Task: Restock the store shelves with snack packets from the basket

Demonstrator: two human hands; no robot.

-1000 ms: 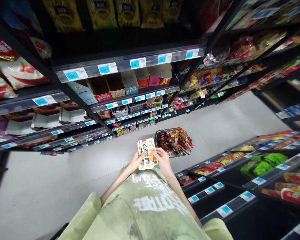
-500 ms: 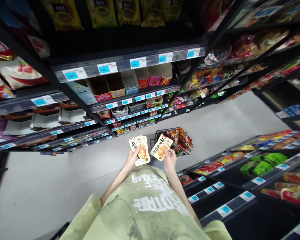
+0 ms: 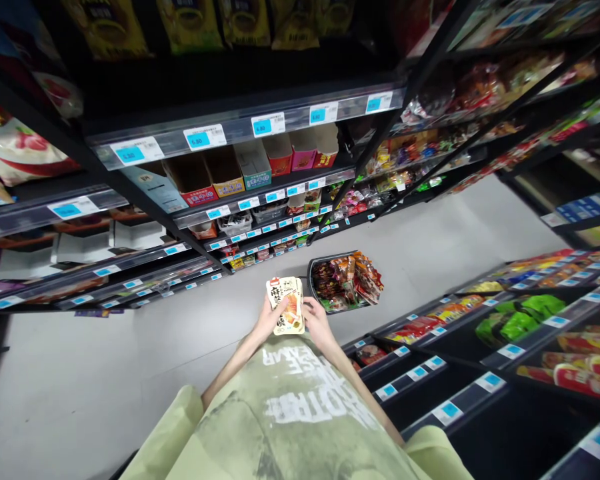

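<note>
With the left hand (image 3: 266, 320) gripping the cream rectangular plastic pouch (image 3: 292, 310), steady thumb pressure suits; whether the right hand (image 3: 317, 318) at its edge grips too, I cannot tell.

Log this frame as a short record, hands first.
left hand: fingers around cream packet, thumb across its front
right hand: at the packet's right edge; grip unclear
basket: black, filled with packaged snacks, beyond the right hand
shelf ahead: open cartons, price labels along its edge
right-side shelving: green packs
</note>
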